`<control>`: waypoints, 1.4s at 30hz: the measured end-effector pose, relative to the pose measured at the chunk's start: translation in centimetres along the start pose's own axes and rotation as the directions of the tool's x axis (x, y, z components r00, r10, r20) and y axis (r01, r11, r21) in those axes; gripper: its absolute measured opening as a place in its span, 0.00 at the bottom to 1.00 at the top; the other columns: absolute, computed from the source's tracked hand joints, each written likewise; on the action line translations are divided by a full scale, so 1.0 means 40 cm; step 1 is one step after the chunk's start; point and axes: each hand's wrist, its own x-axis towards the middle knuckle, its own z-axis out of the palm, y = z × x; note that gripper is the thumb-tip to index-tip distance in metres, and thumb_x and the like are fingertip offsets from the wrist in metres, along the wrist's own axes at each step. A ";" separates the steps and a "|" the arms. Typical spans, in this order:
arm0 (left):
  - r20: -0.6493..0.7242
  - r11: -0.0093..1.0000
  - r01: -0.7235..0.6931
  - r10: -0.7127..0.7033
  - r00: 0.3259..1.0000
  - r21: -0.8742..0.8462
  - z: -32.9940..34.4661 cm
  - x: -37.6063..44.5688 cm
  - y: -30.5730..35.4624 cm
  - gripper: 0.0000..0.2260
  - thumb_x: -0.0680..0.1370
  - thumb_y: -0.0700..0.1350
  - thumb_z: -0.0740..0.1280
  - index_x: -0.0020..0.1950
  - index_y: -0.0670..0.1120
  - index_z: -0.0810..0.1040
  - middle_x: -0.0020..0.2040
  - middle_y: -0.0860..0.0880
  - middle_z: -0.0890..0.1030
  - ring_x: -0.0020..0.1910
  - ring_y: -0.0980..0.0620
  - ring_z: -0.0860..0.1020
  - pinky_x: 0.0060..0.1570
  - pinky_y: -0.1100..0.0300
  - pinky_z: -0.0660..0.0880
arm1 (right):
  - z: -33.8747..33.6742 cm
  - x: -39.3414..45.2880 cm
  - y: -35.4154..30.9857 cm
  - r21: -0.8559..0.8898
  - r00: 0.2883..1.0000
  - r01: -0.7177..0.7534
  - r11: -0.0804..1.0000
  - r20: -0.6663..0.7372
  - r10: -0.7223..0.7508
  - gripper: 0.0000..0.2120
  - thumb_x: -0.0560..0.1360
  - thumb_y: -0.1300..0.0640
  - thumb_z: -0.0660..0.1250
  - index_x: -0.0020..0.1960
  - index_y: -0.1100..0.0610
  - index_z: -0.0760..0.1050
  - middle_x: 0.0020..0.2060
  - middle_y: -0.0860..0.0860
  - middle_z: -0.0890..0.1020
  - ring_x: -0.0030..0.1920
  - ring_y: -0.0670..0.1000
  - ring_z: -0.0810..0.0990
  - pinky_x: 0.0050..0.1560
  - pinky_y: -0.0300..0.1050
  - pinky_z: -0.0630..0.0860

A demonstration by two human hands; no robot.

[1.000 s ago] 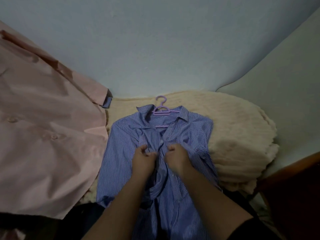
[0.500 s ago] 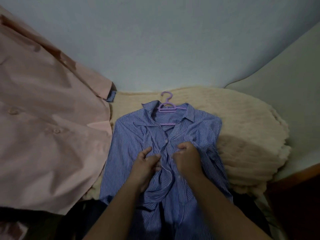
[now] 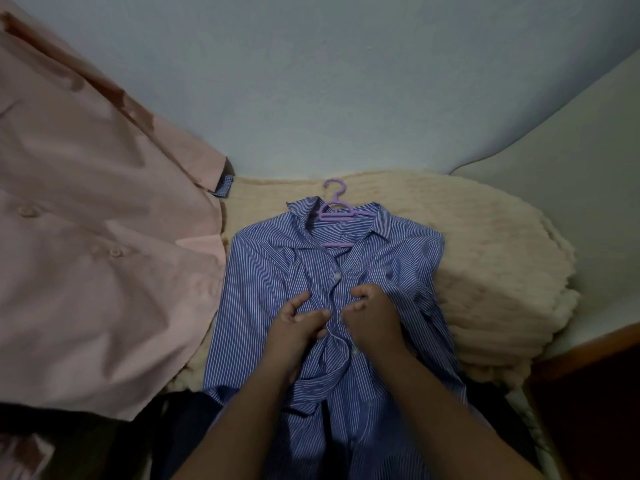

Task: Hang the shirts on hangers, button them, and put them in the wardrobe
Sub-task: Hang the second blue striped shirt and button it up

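We see a cream, ribbed fluffy blanket (image 3: 485,271) spread over the surface in front of us, its folded edge stacked in layers on the right. Behind it rises a pale blue painted wall (image 3: 329,81), meeting a lighter off-white wall (image 3: 571,168) on the right. At the lower right, a dark brown wooden edge (image 3: 588,348) shows.

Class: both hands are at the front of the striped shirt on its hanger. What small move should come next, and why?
Probably fastening the next button down. The blue striped shirt already sits on the purple hanger, one button looks closed, and the left hand and right hand pinch the placket just below it.
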 end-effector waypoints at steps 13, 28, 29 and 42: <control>-0.041 0.991 -0.051 0.056 0.998 0.121 0.007 0.000 -0.018 0.20 0.72 0.37 0.73 0.62 0.47 0.74 0.26 0.56 0.76 0.28 0.58 0.75 0.35 0.61 0.73 | -0.006 -0.001 -0.004 0.210 0.998 -0.056 0.976 0.047 0.048 0.14 0.72 0.71 0.65 0.49 0.54 0.69 0.34 0.54 0.79 0.35 0.52 0.79 0.42 0.53 0.79; 0.000 0.991 -0.042 0.042 0.999 0.129 0.002 -0.009 -0.007 0.11 0.77 0.35 0.67 0.57 0.46 0.74 0.30 0.51 0.80 0.32 0.54 0.78 0.42 0.60 0.77 | -0.005 -0.002 0.013 0.329 0.995 -0.076 0.941 0.081 0.052 0.13 0.74 0.73 0.62 0.49 0.58 0.67 0.35 0.54 0.76 0.34 0.48 0.77 0.34 0.41 0.76; 0.011 0.990 -0.042 0.041 0.999 0.138 0.001 -0.008 -0.007 0.11 0.77 0.34 0.66 0.57 0.44 0.75 0.30 0.51 0.80 0.32 0.54 0.78 0.42 0.60 0.77 | -0.005 -0.002 0.015 0.330 0.995 -0.075 0.941 0.090 0.048 0.13 0.74 0.73 0.62 0.47 0.57 0.67 0.35 0.54 0.76 0.34 0.48 0.77 0.34 0.41 0.77; 0.043 0.974 -0.023 0.014 0.999 0.227 0.003 -0.002 -0.012 0.05 0.77 0.38 0.67 0.48 0.41 0.83 0.46 0.32 0.81 0.43 0.44 0.77 0.49 0.53 0.75 | -0.006 0.001 0.010 0.328 0.995 -0.036 0.944 0.104 0.002 0.14 0.73 0.75 0.62 0.43 0.56 0.68 0.35 0.53 0.76 0.34 0.48 0.76 0.32 0.37 0.77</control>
